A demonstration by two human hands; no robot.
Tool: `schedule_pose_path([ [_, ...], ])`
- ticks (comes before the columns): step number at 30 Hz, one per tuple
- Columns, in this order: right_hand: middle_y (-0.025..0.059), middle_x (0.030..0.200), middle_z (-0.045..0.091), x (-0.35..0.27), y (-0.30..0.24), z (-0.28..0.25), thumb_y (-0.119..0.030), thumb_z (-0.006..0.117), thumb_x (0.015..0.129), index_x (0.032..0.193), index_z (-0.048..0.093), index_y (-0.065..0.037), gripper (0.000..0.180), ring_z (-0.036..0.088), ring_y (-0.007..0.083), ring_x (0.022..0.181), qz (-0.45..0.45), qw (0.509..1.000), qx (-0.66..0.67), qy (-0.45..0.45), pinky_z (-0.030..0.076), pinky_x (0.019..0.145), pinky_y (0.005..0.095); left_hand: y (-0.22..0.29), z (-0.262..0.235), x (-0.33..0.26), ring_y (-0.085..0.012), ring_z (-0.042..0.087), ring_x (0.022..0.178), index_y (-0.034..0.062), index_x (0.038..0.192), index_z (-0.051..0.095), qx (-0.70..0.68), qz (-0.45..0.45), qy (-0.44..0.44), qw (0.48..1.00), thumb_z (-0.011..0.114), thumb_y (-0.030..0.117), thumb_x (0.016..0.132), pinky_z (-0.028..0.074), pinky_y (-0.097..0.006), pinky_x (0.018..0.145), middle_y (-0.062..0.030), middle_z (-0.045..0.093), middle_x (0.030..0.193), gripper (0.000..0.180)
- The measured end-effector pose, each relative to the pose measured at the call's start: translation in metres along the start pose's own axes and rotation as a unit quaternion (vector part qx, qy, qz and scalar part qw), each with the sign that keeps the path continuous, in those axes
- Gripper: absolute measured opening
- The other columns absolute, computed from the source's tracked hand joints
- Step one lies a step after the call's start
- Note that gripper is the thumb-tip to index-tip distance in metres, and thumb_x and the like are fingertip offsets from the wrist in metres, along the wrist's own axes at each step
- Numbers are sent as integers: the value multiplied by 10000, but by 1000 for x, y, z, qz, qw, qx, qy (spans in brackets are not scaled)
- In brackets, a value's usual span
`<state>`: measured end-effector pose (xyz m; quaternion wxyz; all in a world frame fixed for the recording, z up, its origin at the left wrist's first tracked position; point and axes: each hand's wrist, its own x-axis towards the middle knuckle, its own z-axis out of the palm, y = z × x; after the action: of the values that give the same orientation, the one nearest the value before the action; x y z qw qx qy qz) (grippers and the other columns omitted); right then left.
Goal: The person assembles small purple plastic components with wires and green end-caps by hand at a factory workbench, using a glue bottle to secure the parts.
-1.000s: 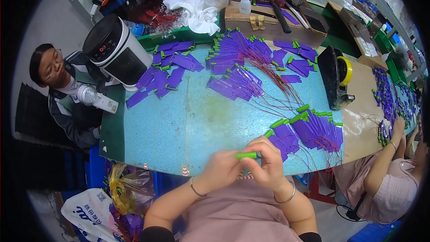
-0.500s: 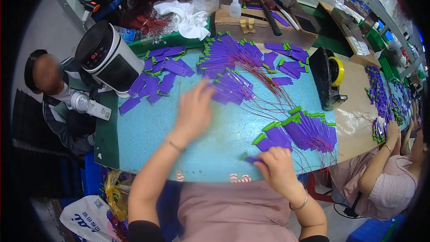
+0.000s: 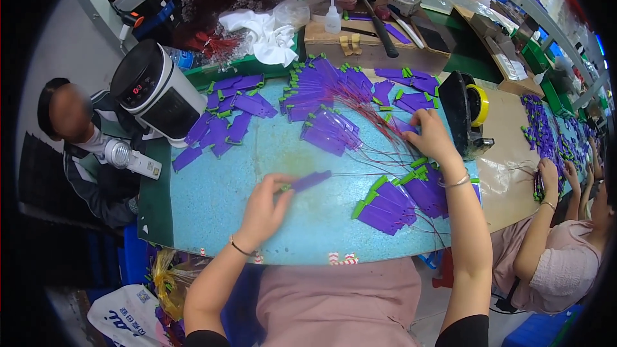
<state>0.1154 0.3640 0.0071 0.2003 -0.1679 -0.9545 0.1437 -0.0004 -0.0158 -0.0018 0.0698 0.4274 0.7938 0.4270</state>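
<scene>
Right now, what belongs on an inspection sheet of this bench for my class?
Surface: blue mat, yellowish patch near middle.
Pieces: green-ended purple pieces, in several groups.
Clutter: hammer, squeeze bottle on wooden box; white cloth; tape dispenser.
Hands: left hand holds a purple piece at its green end; right hand at the red wires, grip unclear.
Wires: loosely crossing the mat.
Surroundings: tall appliance, person at left, people at right.
</scene>
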Motion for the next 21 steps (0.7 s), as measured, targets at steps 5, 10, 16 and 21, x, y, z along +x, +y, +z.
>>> schedule_pose_path([
  [5, 121, 801, 656, -32, -88, -41, -31, 661, 828, 968, 613, -50, 150, 636, 325, 750, 56, 991, -12, 125, 500, 667, 401, 18, 5, -1, -122, 661, 881, 2, 1237, 514, -283, -160, 25, 945, 516, 76, 980, 459, -232, 678, -84, 676, 989, 267],
  [10, 136, 888, 684, -80, -159, -41, -50, 691, 829, 1011, 674, -47, 183, 654, 299, 767, -92, 947, 305, -50, 510, 678, 375, 47, 11, 1, -59, 527, 699, 20, 1240, 581, -384, -179, -3, 906, 447, 235, 1038, 404, -206, 636, -16, 646, 905, 325],
  [16, 114, 871, 689, -84, -174, -19, 0, 713, 813, 1011, 687, -30, 203, 634, 201, 694, -72, 922, 377, -45, 499, 611, 286, 61, 9, -5, -97, 644, 879, 29, 1310, 543, -377, -148, -44, 913, 548, 123, 986, 487, -228, 769, -33, 672, 962, 337],
  [21, 106, 830, 647, -97, -176, -9, -97, 757, 802, 1029, 610, -8, 285, 627, 222, 695, -21, 963, 265, 37, 499, 600, 314, 58, 18, -11, -121, 651, 870, 1, 1270, 504, -363, -150, -6, 920, 546, 72, 974, 498, -252, 784, -77, 671, 957, 308],
])
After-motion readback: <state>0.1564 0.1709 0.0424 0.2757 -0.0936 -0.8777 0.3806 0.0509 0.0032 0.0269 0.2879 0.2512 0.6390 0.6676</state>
